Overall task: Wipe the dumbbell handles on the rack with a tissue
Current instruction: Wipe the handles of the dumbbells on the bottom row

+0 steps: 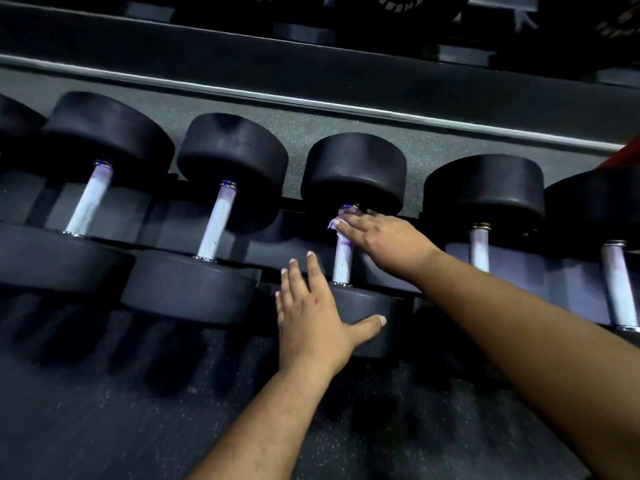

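Several black round-headed dumbbells lie side by side on the rack (311, 102), each with a silver knurled handle. The middle dumbbell (355, 168) has its handle (342, 261) partly covered. My right hand (384, 237) presses a white tissue (337, 224) against the upper end of that handle, just below the far head. Resting flat on the near head (367, 306) of the same dumbbell is my left hand (311, 317), fingers spread and thumb over the head's edge. Most of the tissue is hidden under my right fingers.
Left of the middle dumbbell lie two more, with bare handles (216, 223) (90, 199); to the right, two others (479, 249) (620, 282). Dark speckled rubber floor (104, 427) fills the foreground. More weights sit in shadow on a tier (304, 32) behind.
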Available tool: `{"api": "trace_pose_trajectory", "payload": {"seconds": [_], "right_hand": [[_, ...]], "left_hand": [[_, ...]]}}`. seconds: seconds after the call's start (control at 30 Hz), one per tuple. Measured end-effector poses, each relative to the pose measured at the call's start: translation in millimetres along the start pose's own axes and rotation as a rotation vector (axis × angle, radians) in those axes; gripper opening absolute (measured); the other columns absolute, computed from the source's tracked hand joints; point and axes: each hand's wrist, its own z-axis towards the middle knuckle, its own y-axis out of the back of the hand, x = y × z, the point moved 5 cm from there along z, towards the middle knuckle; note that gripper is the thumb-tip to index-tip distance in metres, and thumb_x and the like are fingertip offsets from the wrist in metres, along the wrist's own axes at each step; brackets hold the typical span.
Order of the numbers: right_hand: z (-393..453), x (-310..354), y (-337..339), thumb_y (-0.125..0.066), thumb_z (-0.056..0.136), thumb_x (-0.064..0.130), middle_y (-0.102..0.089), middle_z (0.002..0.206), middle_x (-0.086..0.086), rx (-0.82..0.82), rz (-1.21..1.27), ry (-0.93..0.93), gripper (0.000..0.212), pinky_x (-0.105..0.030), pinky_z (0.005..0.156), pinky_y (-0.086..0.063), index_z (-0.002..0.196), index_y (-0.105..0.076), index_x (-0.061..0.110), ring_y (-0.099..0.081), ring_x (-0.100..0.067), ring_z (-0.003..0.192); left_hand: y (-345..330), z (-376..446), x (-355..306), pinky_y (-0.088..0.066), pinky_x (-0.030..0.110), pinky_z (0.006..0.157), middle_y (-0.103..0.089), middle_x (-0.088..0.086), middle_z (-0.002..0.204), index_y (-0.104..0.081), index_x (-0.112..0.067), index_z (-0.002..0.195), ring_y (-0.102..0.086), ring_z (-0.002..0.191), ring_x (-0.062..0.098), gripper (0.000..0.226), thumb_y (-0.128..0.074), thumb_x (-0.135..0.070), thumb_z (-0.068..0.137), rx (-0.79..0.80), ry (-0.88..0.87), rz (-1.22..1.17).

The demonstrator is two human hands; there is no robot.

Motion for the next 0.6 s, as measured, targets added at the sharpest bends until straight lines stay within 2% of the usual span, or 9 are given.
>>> {"api": "trace_pose_trajectory", "payload": {"seconds": [0.1,0.17,0.23,0.3,0.37,0.43,0.5,0.6], "right_hand": [[-8.0,13.1,-12.3,-0.034,0.087,0.011,-0.057,0.141,-0.015,0.052,-0.015,0.082,0.055,-0.051,0.101,-0.047,0.136,-0.059,0.006,-0.055,-0.035,0.13],[-20.7,20.9,-17.6,-0.042,0.093,0.013,-0.049,0.15,-0.007,0.101,0.055,0.254,0.051,-0.053,0.111,-0.035,0.143,-0.054,0.014,-0.043,-0.028,0.141],[-29.9,17.0,-13.4,-0.034,0.096,0.017,-0.041,0.156,0.001,0.155,0.07,0.384,0.054,-0.05,0.118,-0.02,0.148,-0.047,0.021,-0.032,-0.021,0.147],[-25.7,8.8,-5.4,-0.028,0.095,0.019,-0.042,0.156,0.005,0.142,0.02,0.372,0.056,-0.049,0.118,-0.015,0.148,-0.047,0.025,-0.032,-0.018,0.147],[-12.7,8.6,-1.5,-0.033,0.097,0.015,-0.042,0.156,0.004,0.094,-0.036,0.262,0.054,-0.049,0.118,-0.017,0.148,-0.046,0.024,-0.032,-0.019,0.147],[1.1,22.0,-9.1,-0.037,0.102,0.014,-0.03,0.162,0.005,0.194,-0.01,0.199,0.052,-0.048,0.121,-0.011,0.152,-0.038,0.025,-0.017,-0.018,0.153],[4.4,32.5,-14.3,-0.04,0.103,0.016,-0.03,0.162,0.006,0.31,0.072,0.263,0.049,-0.049,0.122,-0.007,0.151,-0.041,0.027,-0.012,-0.015,0.153],[-11.6,27.0,-8.6,-0.041,0.099,0.012,-0.041,0.156,0.002,0.286,0.311,0.363,0.048,-0.052,0.121,-0.008,0.146,-0.05,0.019,-0.025,-0.019,0.15]], "left_hand": [[-1.3,0.8,2.1,-0.001,0.043,0.126,0.011,0.01,0.168,0.015,-0.022,0.158,0.01,0.155,0.025,0.142,-0.07,-0.083,0.062,0.015,0.008,-0.005],[-1.5,1.3,0.3,-0.001,0.044,0.127,0.01,0.01,0.168,0.015,-0.021,0.159,0.01,0.156,0.026,0.143,-0.07,-0.083,0.062,0.014,0.007,0.001],[-1.4,1.1,0.0,-0.002,0.044,0.127,0.01,0.011,0.168,0.014,-0.021,0.159,0.009,0.156,0.026,0.143,-0.07,-0.083,0.062,0.008,0.007,0.001],[-1.4,1.1,-0.1,-0.002,0.044,0.127,0.01,0.011,0.168,0.014,-0.021,0.159,0.009,0.156,0.026,0.142,-0.07,-0.083,0.062,0.011,0.012,-0.008],[-1.5,0.0,-0.2,-0.002,0.044,0.126,0.011,0.011,0.168,0.014,-0.021,0.159,0.009,0.155,0.026,0.141,-0.07,-0.082,0.063,0.009,0.011,-0.01],[-0.5,-1.5,-0.2,-0.001,0.043,0.127,0.011,0.01,0.168,0.014,-0.022,0.159,0.01,0.155,0.026,0.14,-0.07,-0.082,0.064,0.006,0.007,-0.011],[0.1,-2.2,0.3,-0.002,0.044,0.127,0.012,0.01,0.168,0.015,-0.022,0.159,0.01,0.155,0.026,0.139,-0.069,-0.081,0.065,0.007,-0.003,-0.019],[0.7,-2.9,1.6,-0.002,0.043,0.127,0.012,0.01,0.168,0.014,-0.022,0.159,0.011,0.155,0.026,0.138,-0.068,-0.082,0.066,0.021,-0.013,-0.019]]}}
